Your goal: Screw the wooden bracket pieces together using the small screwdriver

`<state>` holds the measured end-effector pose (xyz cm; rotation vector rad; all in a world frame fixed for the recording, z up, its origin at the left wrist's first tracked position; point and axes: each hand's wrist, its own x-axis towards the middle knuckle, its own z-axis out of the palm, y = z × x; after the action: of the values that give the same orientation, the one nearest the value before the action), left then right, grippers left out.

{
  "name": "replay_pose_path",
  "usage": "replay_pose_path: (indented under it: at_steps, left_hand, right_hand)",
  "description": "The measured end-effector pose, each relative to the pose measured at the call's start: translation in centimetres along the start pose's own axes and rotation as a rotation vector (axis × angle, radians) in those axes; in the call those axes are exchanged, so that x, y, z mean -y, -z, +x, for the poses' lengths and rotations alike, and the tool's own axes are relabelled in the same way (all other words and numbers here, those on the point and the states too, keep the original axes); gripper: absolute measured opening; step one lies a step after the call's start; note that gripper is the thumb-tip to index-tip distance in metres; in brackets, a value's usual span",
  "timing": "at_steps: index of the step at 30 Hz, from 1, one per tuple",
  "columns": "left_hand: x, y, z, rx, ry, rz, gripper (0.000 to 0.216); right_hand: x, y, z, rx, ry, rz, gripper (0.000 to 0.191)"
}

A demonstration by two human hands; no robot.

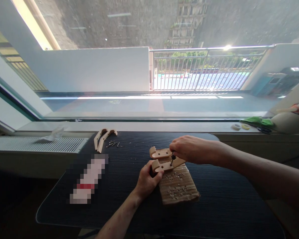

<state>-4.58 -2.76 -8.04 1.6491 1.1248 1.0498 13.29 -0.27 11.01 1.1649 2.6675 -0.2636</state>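
Observation:
My right hand (183, 148) is closed around the handle of a screwdriver (173, 156), which is mostly hidden in the fist. Its thin tip points down at a pale wooden piece (167, 166) with a hooked end and holes along it. My left hand (147, 179) grips the hooked end of that piece between thumb and fingers. A second, similar wooden piece (161, 153) lies just behind, parallel to it. Beneath both is a brown block (191, 191), its top marked with many small holes.
Two more curved wooden pieces (103, 139) lie at the table's back left, beside several screws (112, 143). A blurred pinkish strip (92, 176) is on the left of the dark table (129, 196). Tape rolls (236, 126) and a green cloth (256, 121) sit on the windowsill.

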Motion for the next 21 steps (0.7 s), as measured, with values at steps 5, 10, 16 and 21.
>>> replay_pose_path:
  at_steps: [5, 10, 16, 21]
  left_hand:
    - [-0.1, 0.0, 0.0, 0.003, -0.013, -0.013, 0.018]
    - [0.1, 0.0, 0.0, 0.012, -0.012, -0.011, 0.018]
    - [0.2, 0.0, 0.0, 0.027, 0.002, -0.022, 0.018]
    - [0.3, 0.0, 0.0, 0.03, -0.024, -0.01, 0.014]
  right_hand:
    - [0.3, -0.3, -0.2, -0.031, -0.026, -0.036, 0.025]
    - [0.5, 0.7, -0.7, -0.019, -0.062, -0.118, 0.016]
    - [0.2, 0.9, -0.6, 0.041, 0.024, -0.046, 0.021]
    - [-0.3, 0.3, -0.6, 0.033, -0.001, -0.009, 0.023]
